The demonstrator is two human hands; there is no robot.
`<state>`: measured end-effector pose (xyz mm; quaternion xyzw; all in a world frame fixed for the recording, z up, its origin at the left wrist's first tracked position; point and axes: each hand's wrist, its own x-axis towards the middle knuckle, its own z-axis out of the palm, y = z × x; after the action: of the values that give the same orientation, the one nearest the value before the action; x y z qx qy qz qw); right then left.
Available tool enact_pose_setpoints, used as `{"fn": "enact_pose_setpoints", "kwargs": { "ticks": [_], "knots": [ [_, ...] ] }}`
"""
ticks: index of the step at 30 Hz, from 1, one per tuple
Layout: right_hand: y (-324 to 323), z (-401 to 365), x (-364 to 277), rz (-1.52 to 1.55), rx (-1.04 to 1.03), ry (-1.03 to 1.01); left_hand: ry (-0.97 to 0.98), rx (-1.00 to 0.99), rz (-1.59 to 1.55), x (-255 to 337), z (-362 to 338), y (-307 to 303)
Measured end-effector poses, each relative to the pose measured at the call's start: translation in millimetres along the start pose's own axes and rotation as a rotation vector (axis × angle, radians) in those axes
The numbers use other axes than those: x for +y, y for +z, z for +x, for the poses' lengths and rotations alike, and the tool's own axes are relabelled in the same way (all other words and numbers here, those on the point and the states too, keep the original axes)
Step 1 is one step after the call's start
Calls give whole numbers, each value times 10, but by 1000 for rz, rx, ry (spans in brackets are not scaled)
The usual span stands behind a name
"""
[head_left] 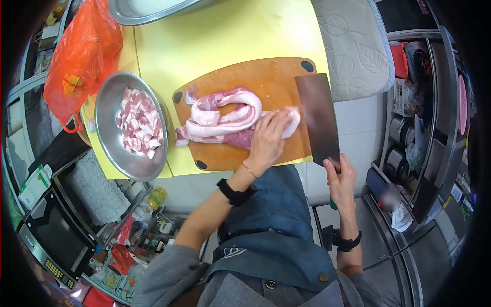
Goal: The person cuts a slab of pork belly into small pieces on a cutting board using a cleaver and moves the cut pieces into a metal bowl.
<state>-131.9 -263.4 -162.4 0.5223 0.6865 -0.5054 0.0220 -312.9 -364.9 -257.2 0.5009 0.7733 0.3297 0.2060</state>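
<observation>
Long strips of raw pork belly (220,120) lie folded on an orange cutting board (279,71). My left hand (268,135) rests on the right end of the meat, its fingers curled over and gripping it. In my right hand (341,179) is the handle of a broad dark cleaver (318,117), with the fingers wrapped round it. The blade lies over the board's right edge, just right of the pork's end and apart from it. Left of the board, a steel bowl (106,120) holds cut pork pieces (138,123).
The board is on a yellow table (204,46). An orange-red plastic bag (84,56) sits at the left, and another metal basin (123,18) at the far edge. A padded chair cushion (353,51) is on the right. Shelves with pots (401,130) stand farther right.
</observation>
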Motion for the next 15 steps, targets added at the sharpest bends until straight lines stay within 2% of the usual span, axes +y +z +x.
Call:
{"fn": "enact_pose_setpoints", "kwargs": {
  "ticks": [3, 4, 7, 11, 15],
  "knots": [
    [-101, -44, -43, -44, -18, -12, 238, -257, 51, -216, -82, -266],
    [-136, -71, -66, -54, -26, -15, 244, -310, 38, -271, -95, -368],
    [-118, -117, -39, -115, -35, -112, 257, -300, 132, -271, -98, -491],
    [83, -163, -23, -149, 21, -198, 71, -81, -151, -128, -151, -439],
    [286, -301, -107, -156, 22, -240, 175, 7, 47, -170, -177, -374]
  ]
}}
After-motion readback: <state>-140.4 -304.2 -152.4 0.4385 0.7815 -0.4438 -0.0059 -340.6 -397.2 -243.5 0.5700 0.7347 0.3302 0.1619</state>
